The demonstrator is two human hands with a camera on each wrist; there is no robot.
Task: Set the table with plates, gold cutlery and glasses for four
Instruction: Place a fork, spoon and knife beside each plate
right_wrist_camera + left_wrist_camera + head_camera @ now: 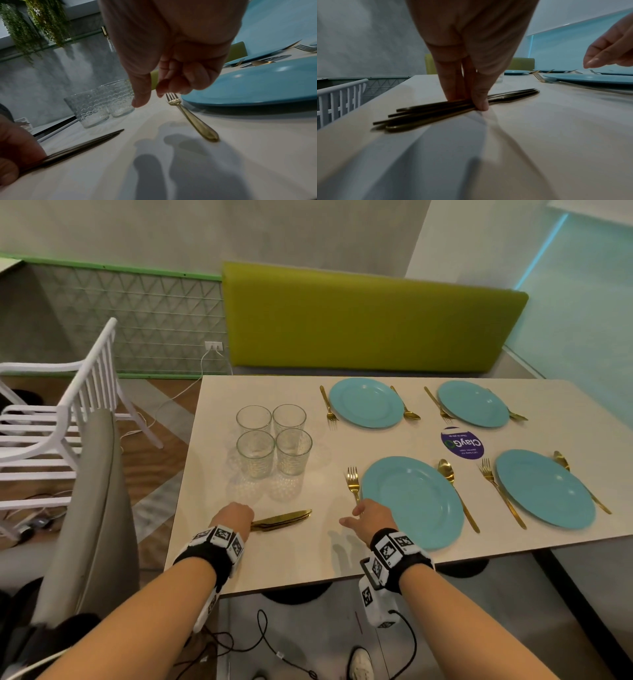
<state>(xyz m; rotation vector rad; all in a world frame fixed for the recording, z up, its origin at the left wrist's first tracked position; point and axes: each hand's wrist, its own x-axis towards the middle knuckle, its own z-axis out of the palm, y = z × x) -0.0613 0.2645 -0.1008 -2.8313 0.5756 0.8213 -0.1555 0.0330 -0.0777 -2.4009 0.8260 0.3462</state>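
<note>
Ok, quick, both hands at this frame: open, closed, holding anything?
Left hand: fingers and thumb pinch the stacked gold knives on the table.
Right hand: loosely curled, holding nothing, above the fork.

Head view bright and sharp, edges bowed; wrist views dim, softly blurred, overhead light casting shadows.

Glasses (274, 440) left of plates (412, 501); knives (282, 520) before glasses

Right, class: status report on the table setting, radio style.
Left hand pinching knives on table. Right hand open, empty, above fork. Glasses still bunched. Nothing blocking.
</note>
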